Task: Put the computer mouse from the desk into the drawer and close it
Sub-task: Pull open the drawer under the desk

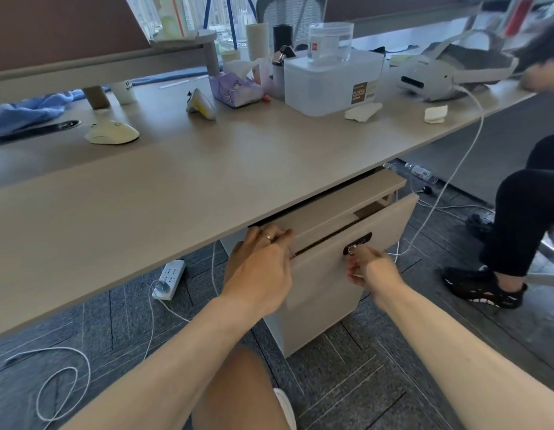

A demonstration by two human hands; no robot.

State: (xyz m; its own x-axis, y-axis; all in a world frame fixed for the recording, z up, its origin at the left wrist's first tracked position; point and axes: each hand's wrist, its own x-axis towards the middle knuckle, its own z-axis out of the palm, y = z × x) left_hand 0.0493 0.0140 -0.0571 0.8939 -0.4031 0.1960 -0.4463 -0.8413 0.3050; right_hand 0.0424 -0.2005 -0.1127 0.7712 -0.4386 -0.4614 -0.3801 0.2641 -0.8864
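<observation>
A pale cream computer mouse [112, 132] lies on the desk [182, 187] at the far left, apart from both hands. Under the desk's front edge stands a beige drawer cabinet; its drawer [328, 274] is pulled out a little, with a dark gap along its top. My left hand [263, 262] has its fingers hooked over the drawer front's top edge at the left. My right hand [367, 268] pinches something small at the black lock plate [357, 243] on the drawer front; it looks like a key, though I cannot tell for sure.
A clear plastic box [331, 82], a tissue pack [235, 90], a white headset [430, 76] with a cable and crumpled tissues sit at the desk's back. A power strip [170, 279] and loose cables lie on the carpet. Another person's legs [517, 218] are at the right.
</observation>
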